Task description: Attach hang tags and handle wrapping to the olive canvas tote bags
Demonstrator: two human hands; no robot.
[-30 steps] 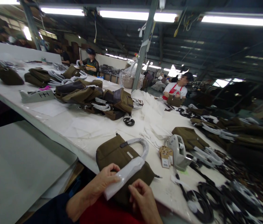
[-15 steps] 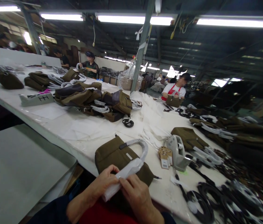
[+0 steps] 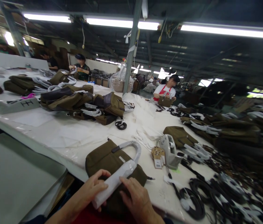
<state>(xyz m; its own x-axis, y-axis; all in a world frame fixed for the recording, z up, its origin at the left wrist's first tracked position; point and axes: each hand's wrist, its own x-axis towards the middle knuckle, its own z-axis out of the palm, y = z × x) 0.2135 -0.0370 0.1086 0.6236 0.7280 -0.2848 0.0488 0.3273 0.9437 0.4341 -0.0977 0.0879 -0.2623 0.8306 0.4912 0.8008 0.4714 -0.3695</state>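
An olive-brown handbag [image 3: 101, 155] lies at the table's front edge, its looped handle [image 3: 138, 152] covered in white wrapping. White paper [image 3: 115, 182] forms a wide tube around the handle's near end. My left hand [image 3: 91, 193] grips this tube at its lower left, thumb on top and fingertips showing underneath. Fingers apart, my right hand [image 3: 139, 199] rests its index fingertip against the tube's right side. The bag's lower part is hidden behind my hands and the paper.
A grey-white tape dispenser [image 3: 168, 151] stands right of the bag, beside brown paper tags [image 3: 158, 155]. Coiled black straps [image 3: 193, 202] lie at the front right. Bags [image 3: 68, 98] are piled at the back left. A metal post [image 3: 132, 46] rises behind. Two people work farther back.
The view has shifted slightly right. My right hand has loosened from its pinch on the paper and spread its fingers. My left hand has slid down toward the tube's lower end.
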